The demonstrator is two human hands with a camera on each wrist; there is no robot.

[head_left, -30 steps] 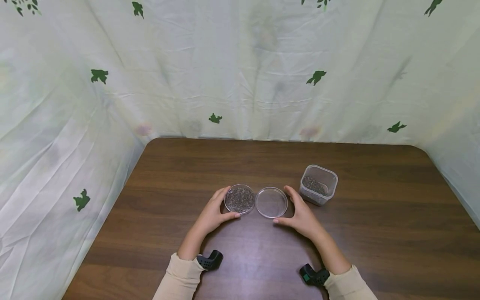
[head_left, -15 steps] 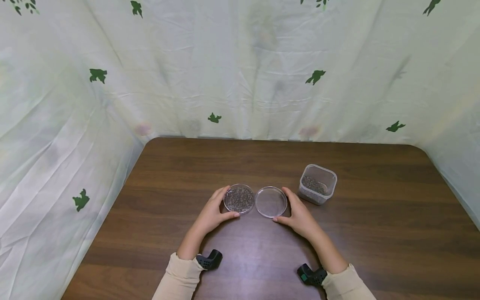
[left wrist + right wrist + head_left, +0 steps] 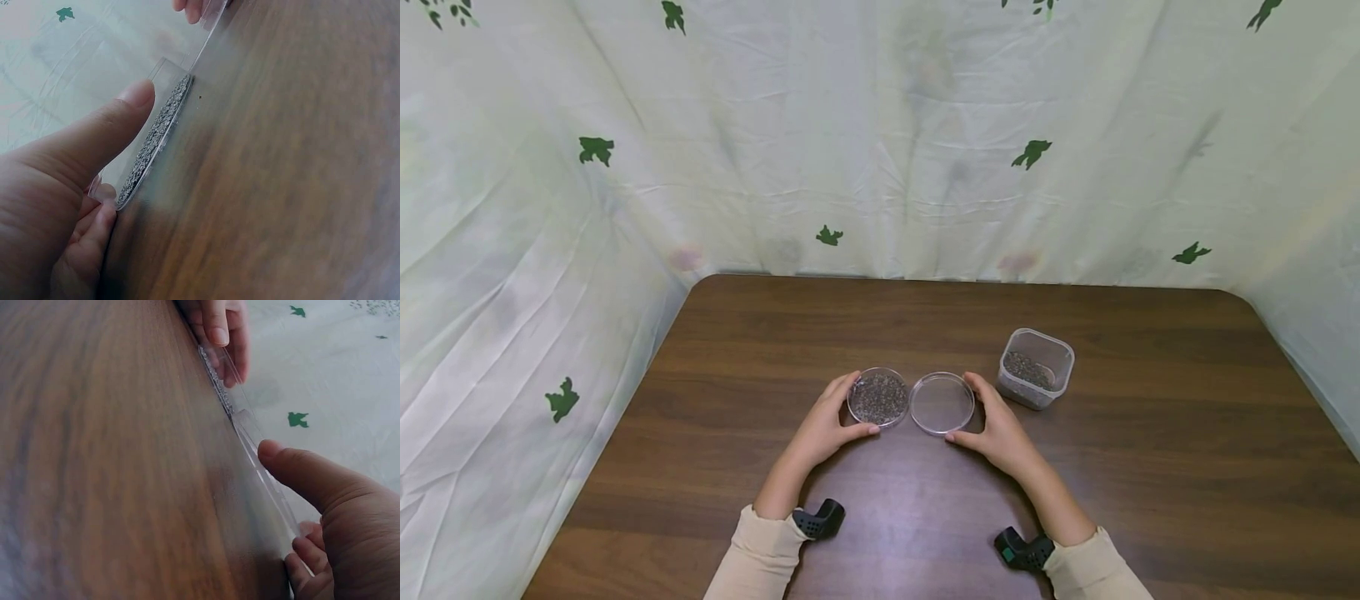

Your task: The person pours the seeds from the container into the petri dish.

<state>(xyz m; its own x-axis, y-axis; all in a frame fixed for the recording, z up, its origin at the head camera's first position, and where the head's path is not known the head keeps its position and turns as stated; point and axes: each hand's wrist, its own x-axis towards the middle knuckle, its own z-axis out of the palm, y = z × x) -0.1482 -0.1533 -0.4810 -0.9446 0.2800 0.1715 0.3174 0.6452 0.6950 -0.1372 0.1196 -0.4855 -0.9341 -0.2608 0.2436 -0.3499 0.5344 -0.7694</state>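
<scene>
In the head view, a round clear petri dish [image 3: 877, 397] holding a layer of dark grey grains sits on the table. My left hand [image 3: 822, 425] holds it from the left, thumb at the near side and fingers round the far side. Right beside it is a second clear round piece, a shallow petri dish lid [image 3: 942, 404] with nothing in it. Thumb and fingers of my right hand [image 3: 997, 425] span its right side. The left wrist view shows the grains [image 3: 153, 147] as a low layer behind the dish wall, under my thumb.
A square clear plastic tub [image 3: 1036, 368], partly filled with similar grains, stands behind my right hand. The brown wooden table [image 3: 760, 325] ends at a pale curtain [image 3: 880, 125] with green leaf prints. Each wrist carries a black camera [image 3: 820, 520].
My right hand has shifted very slightly left against the petri dish lid. My left hand and the filled dish stay still.
</scene>
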